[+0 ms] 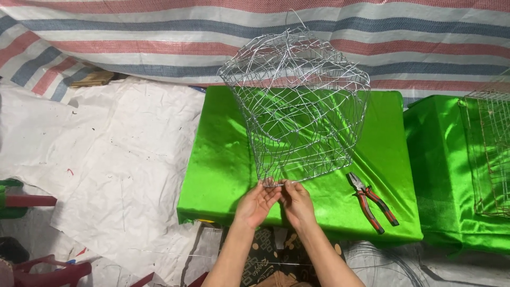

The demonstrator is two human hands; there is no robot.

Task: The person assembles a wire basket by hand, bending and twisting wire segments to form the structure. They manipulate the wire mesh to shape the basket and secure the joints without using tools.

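A silver wire-mesh basket (pixel 297 101) stands tilted on a low table draped in bright green cloth (pixel 223 159). My left hand (pixel 256 203) and my right hand (pixel 296 203) meet at the near bottom edge of the basket. Both pinch the wire of its lower rim between the fingertips, close together. Red-handled pliers (pixel 372 201) lie on the cloth to the right of my right hand, apart from it.
A second green-draped table (pixel 441 175) at the right holds a rusty wire cage (pixel 491 154). White paper sheets (pixel 106 159) cover the floor at left. A striped tarp (pixel 159 37) hangs behind. Red plastic furniture (pixel 48 271) sits bottom left; coiled wire (pixel 382 263) lies bottom right.
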